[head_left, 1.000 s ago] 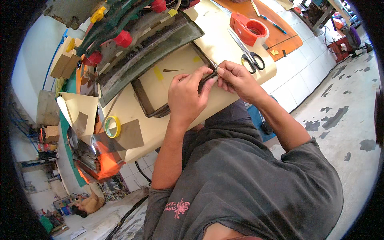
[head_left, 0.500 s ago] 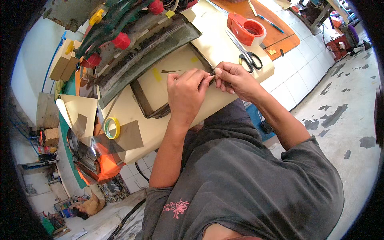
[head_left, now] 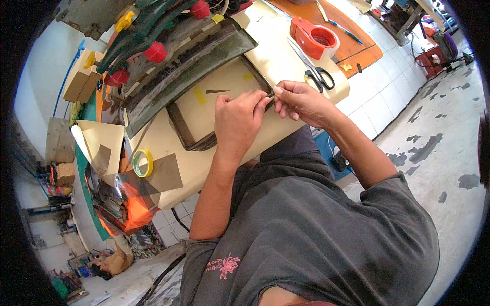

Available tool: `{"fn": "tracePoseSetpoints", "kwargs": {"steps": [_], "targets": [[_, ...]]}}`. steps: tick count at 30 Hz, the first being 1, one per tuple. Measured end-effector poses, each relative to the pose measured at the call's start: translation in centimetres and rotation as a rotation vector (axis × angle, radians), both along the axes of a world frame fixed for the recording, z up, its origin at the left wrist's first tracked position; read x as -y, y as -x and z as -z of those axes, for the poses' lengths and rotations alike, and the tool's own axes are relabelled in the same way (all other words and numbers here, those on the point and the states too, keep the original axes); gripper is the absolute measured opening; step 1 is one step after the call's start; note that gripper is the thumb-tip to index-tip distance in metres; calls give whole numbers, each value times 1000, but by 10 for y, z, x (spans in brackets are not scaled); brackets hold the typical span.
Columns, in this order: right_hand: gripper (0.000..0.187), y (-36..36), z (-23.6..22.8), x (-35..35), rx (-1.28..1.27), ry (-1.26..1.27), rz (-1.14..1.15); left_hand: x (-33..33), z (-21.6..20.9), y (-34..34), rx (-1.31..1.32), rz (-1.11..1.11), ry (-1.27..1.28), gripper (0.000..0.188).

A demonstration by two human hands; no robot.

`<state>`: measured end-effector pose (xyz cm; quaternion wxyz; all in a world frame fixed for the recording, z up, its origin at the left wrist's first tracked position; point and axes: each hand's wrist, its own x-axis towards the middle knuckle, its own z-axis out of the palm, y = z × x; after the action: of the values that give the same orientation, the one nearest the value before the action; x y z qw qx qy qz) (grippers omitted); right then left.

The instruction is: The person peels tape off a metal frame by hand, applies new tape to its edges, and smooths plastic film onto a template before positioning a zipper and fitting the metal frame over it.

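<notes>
A dark frame (head_left: 178,125) with a rectangular opening lies on the cream sheet covering the table, beside a long dark curved panel (head_left: 199,64). At the frame's near right corner my left hand (head_left: 237,121) and my right hand (head_left: 302,103) meet fingertip to fingertip. Both are closed in a pinch on the dark edge there; the left hand and its fingers hide part of the near side. A thin dark sliver (head_left: 218,91) rests inside the opening. Just beyond my right hand lie black-handled scissors (head_left: 320,78), blades pointing away.
Past the scissors sits a red tape dispenser (head_left: 312,38), near a blue pen (head_left: 347,31) on an orange board (head_left: 365,53). Green clamps with red pads (head_left: 154,52) stand at far left. A yellow tape roll (head_left: 143,163) and dark film (head_left: 167,172) lie left. Another person (head_left: 115,262) is lower left.
Both hands stay at the same corner of the frame, with only a slight shift of the fingers. Nothing else on the table has visibly moved.
</notes>
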<state>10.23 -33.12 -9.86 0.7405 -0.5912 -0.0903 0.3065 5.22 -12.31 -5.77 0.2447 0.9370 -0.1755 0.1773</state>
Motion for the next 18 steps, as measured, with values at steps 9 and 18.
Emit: {"fn": "tracePoseSetpoints", "kwargs": {"steps": [9, 18], "targets": [[26, 13, 1, -4, -154, -33, 90, 1, -1, 2, -6, -3, -34, 17], [22, 33, -25, -21, 884, 476, 586, 1, 1, 3, 12, -2, -73, 20]]}}
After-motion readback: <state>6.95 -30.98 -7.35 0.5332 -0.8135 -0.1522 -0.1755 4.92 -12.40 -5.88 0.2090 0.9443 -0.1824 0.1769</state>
